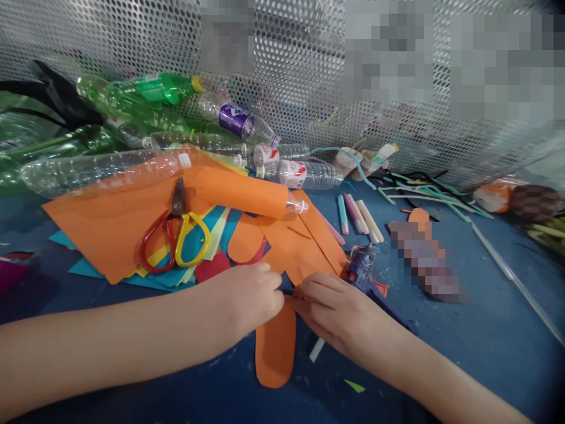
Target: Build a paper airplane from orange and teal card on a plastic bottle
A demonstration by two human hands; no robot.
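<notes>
An orange rounded paper strip point(276, 347) lies on the blue surface, its upper end under the fingers of both hands. My left hand point(253, 294) is closed in a pinch near that end; whatever is between its fingertips is too small to make out. My right hand point(329, 303) meets it from the right, its fingers pressed together, and what they hold is hidden too. Just beyond lie orange paper pieces point(291, 247). A dark blue glue gun point(364, 271) rests beside my right hand, partly behind it. Scissors with red and yellow handles point(179, 227) lie on paper at the left.
Plastic bottles point(101, 171) line the back, before a perforated metal screen point(291, 65). One bottle is wrapped in orange paper point(247, 191). Glue or chalk-like sticks point(357, 218) lie right of centre, with thin strips point(432, 197) behind. A clear rod point(516, 282) lies at the right.
</notes>
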